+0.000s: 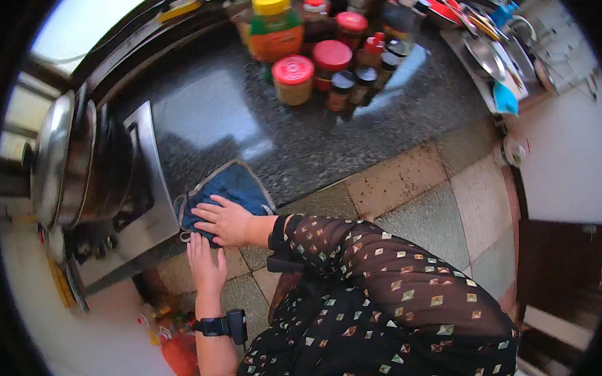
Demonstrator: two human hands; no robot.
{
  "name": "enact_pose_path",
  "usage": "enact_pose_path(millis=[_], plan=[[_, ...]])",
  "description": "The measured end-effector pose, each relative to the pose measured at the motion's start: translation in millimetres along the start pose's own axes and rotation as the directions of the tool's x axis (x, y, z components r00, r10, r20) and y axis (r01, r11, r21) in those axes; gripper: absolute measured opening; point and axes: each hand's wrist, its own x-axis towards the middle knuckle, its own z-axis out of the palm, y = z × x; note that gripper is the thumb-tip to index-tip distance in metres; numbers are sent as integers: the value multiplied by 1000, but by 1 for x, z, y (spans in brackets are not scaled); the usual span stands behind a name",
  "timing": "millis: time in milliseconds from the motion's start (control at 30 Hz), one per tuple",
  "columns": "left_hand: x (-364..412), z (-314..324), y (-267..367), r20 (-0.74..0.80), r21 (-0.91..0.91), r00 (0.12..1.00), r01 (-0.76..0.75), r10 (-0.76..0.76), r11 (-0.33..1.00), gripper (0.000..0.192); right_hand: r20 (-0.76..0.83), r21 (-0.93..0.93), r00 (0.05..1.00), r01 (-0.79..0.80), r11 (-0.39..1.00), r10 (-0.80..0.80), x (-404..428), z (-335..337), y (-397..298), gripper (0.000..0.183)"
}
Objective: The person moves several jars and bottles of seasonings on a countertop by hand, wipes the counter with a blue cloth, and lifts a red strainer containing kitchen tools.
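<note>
A dark blue cloth (pixel 240 185) with a pale edging lies on the front edge of the speckled black stone countertop (pixel 299 142), beside the steel gas stove. My right hand (pixel 229 222) rests flat on the cloth, its fingers spread. Just in front of it, my left hand (pixel 207 267) reaches up from below with straight fingers, the tips at the cloth's near edge by the counter's rim. Whether the left fingertips press on the cloth or on the edge is hard to tell. Part of the cloth is hidden under my right hand.
Left of the cloth is a gas stove (pixel 162 179) with a large lidded metal pot (pixel 60 158). Several jars with red lids (pixel 293 70) and a yellow-capped container (pixel 274 28) stand at the back. A sink area (pixel 524 52) with utensils lies far right. Tiled floor (pixel 408 223) is below.
</note>
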Motion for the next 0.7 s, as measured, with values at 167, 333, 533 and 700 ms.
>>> enact_pose_path(millis=[167,333,533,700], plan=[[38,12,59,15,8,985,-169,169,986,59,-109,89,981,-152,984,161,-59,-35,35,52],[77,28,140,24,-77,934,-355,358,932,59,-209,28,935,-287,958,286,-141,-83,75,51],[131,46,249,65,-132,858,-498,509,857,63,-315,-47,824,-509,859,471,-238,-135,125,53],[159,59,319,15,-231,839,-526,544,818,62,-333,-66,773,-591,804,540,-302,-174,171,50]])
